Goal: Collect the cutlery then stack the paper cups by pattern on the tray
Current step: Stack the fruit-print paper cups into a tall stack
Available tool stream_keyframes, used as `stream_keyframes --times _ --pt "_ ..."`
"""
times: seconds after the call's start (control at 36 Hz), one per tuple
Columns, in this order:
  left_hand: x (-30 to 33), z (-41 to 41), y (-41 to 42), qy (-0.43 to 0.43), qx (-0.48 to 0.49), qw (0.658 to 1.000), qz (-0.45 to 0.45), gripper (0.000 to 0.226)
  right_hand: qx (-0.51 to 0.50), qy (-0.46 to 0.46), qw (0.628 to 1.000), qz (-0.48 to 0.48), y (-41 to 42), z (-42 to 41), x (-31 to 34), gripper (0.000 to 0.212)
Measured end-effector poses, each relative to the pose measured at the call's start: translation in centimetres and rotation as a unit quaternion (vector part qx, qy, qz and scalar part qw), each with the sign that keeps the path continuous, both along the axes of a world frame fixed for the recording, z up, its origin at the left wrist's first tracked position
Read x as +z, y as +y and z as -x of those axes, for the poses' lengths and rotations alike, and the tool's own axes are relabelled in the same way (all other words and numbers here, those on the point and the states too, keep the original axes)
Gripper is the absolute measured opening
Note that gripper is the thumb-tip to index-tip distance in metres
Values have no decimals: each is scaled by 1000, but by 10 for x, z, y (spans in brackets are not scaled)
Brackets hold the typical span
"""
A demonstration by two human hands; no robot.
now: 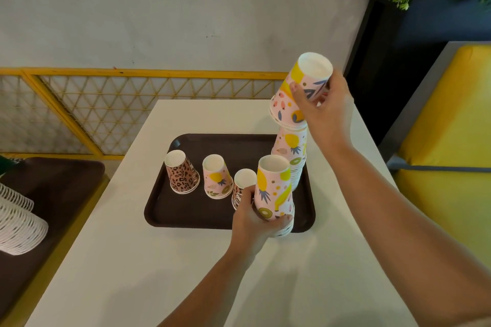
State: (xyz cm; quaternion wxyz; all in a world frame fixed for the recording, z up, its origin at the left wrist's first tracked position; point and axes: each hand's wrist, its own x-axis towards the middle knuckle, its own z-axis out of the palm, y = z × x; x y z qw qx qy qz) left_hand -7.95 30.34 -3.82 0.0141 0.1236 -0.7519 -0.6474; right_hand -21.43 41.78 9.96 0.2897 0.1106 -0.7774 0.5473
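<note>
Gripping fruit cups [275, 188] (both hands)

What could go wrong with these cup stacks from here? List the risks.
1. The tall fruit stack is high and narrow, and the right hand holds a tilted fruit cup over its top; a clumsy landing could topple it.
2. The left hand grips a short fruit stack at the tray's front edge; it might slip off.
3. The small leopard cup stands beside that hand and could be knocked.

Both hands curl in grips, left [252, 216] low, right [322, 107] raised.
</note>
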Motion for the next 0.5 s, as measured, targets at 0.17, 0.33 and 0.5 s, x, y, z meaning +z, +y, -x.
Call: stream_keyframes --times 0.17,0.33,0.5 --pt "-2 6 -2 -3 -2 1000 -4 73 0 -44 998 -40 -1 14 -36 55" --pt "-1 8 0 6 6 1000 -24 77 14 -119 990 -77 2 12 -66 59" --pt "2 10 2 8 3 1000 -14 71 -5 -56 998 -33 10 -20 -65 57"
